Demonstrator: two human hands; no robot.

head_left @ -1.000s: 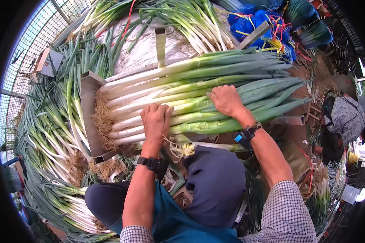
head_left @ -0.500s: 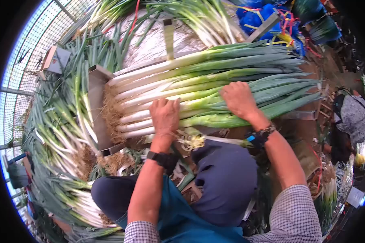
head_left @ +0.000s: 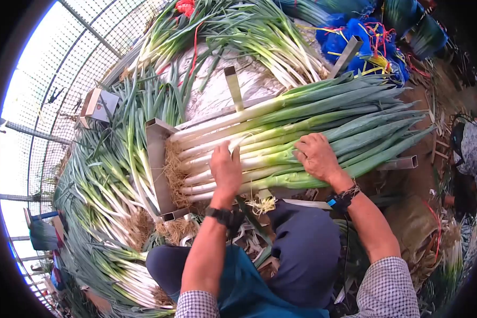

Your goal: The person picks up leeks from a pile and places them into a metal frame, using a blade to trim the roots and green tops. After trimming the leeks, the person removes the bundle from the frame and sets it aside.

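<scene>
A layer of long green onions (head_left: 270,140) lies side by side in a metal frame (head_left: 159,159), white stems and roots to the left, green leaves to the right. Over the white stems is my left hand (head_left: 226,174), thumb and forefinger apart and nothing gripped between them. My right hand (head_left: 319,160) rests farther right, its fingers curled onto the onions where white turns green. A thin loose strip of skin shows on the stems near my left fingertips. The undersides of both hands are hidden.
Upright metal posts (head_left: 233,89) rise along the frame's far side. More green onions (head_left: 106,206) are heaped at left, with another pile (head_left: 270,47) beyond. Blue netting (head_left: 350,45) with red and yellow ties lies at the far right. A small box (head_left: 99,105) sits at upper left.
The view has shifted, so the scene sits lower and to the right. My left thumb and forefinger have parted, and my right hand stays on the onions.
</scene>
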